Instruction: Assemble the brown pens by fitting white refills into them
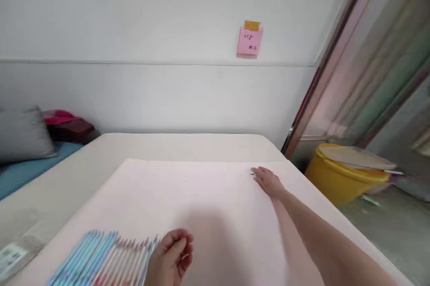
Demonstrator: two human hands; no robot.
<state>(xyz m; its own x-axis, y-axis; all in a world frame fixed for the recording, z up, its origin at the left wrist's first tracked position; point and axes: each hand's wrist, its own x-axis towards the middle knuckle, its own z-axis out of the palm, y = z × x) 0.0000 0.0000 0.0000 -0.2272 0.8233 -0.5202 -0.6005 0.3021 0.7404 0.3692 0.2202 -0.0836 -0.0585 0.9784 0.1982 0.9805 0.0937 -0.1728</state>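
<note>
**2 hands over the pale sheet, pens fanned at the near edge**

Right hand [268, 181] stretched out far across the pale pink sheet [188, 196], palm down, fingers loosely together, tips resting on the sheet near its far right corner. A small dark object [252, 174] sits just at the fingertips; too small and blurred to name, and I cannot tell whether the fingers pinch it or only touch it. Forearm runs back toward the near right edge of the sheet.

Left hand [173, 254] low at the near edge of the sheet, fingers curled inward in a loose fist. Whether anything is held inside the curl cannot be made out. It sits just beside the right end of a row of pens [104, 257], possibly touching the last ones.

Pens: many, slim, laid side by side in a fan on the near left part of the sheet; blue ones to the left, pinkish ones toward the hand.

Sheet lies on a cream table [67, 178]. Off the sheet's near left corner, a small printed card or packet [11, 254], blurred. Beyond the sheet, on the wall, a pink sticky note [249, 41] with a yellow tab. Right of the sheet, down on the floor, a yellow tub [339, 178] with a lid askew. Far left of the sheet, a grey pillow [23, 133] on blue bedding.
</note>
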